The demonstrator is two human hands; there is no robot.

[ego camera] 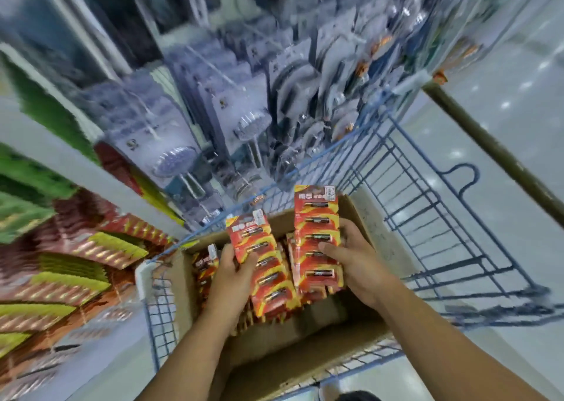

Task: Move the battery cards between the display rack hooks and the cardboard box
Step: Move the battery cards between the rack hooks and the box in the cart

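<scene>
There is a single view, from a wide-angle camera worn on the person's head. It looks forward and steeply down, close over the cardboard box (308,336) that sits in a blue wire cart (427,217) directly below. Both forearms enter from the bottom edge. The display rack (213,101) fills the upper part of the picture, bent by the lens and blurred. The shop floor (503,125) shows on the right.

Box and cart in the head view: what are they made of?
Brown open-topped box: looks like corrugated cardboard, matte tan, with folded flaps and raw edges. Blue wire cart: probably metal rod with blue paint or coating, going by its thin welded grid; the finish looks slightly glossy, though blur limits certainty.
</scene>
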